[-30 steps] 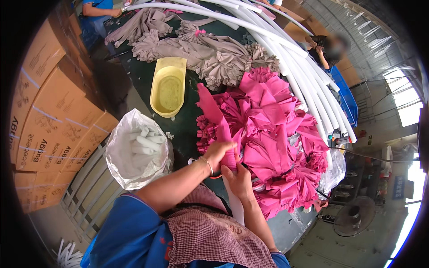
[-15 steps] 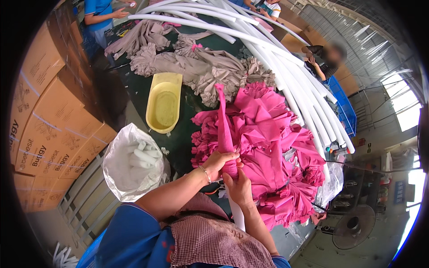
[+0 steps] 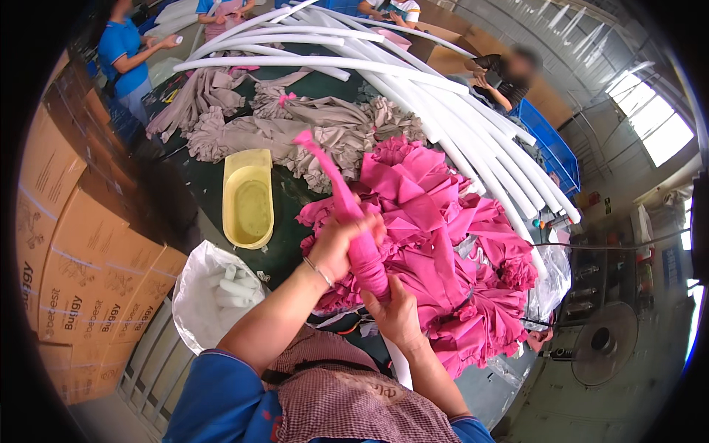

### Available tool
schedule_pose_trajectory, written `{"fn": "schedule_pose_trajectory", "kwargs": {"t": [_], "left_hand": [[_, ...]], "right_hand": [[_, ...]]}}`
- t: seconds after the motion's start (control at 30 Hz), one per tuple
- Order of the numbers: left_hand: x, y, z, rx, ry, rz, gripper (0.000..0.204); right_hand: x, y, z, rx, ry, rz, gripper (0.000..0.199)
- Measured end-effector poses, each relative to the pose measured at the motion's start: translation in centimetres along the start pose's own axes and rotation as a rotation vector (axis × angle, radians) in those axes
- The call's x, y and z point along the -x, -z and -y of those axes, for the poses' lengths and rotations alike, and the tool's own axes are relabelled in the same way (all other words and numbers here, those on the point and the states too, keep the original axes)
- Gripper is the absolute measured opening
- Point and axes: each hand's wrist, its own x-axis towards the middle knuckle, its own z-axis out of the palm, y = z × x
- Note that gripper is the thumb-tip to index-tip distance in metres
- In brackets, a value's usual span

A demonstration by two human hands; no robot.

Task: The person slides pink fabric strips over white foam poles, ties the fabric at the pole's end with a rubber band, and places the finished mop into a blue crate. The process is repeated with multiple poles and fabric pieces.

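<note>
A long pink fabric sleeve [image 3: 337, 184] stretches up and leftward, its lower part bunched in tight folds. My left hand [image 3: 336, 247] is wrapped round its middle. Below it, my right hand [image 3: 397, 314] grips the bunched lower end, thumb uppermost. A white foam tube [image 3: 399, 363] comes out below my right hand, toward my apron; how far it reaches inside the sleeve is hidden. Beside both hands, on the right, lies a big heap of pink fabric sleeves [image 3: 436, 229].
Grey-beige fabric sleeves [image 3: 288, 133] lie beyond a yellow tub [image 3: 230, 221] holding liquid. Long white foam tubes [image 3: 443, 111] arch across the table's back and right. At left stand a white bag [image 3: 193, 310] of short foam pieces and stacked cartons [image 3: 96, 273]. Several people work across the table.
My left hand has slid up the sleeve, away from my right hand, and the sleeve now tilts further left. Bunched folds show between the hands. The whole view has shifted slightly.
</note>
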Motion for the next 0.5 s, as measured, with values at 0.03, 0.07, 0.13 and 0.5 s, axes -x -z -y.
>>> {"fn": "schedule_pose_trajectory", "kwargs": {"t": [0.03,0.07,0.13,0.5], "left_hand": [[-0.5,-0.8,-1.1,-0.014,-0.094,-0.091,0.051],[-0.1,-1.0,-0.6,-0.037,-0.034,-0.033,0.050],[1.2,-1.2,1.7,-0.026,0.080,-0.003,0.049],[0.3,-2.9,0.7,-0.099,0.079,0.082,0.053]], "right_hand": [[0.1,0.1,0.0,0.025,0.018,-0.002,0.030],[0.3,0.0,0.0,0.032,-0.013,-0.002,0.029],[-0.5,0.3,0.0,0.054,-0.048,-0.002,0.032],[-0.6,1.4,0.8,0.143,-0.017,-0.078,0.027]]}}
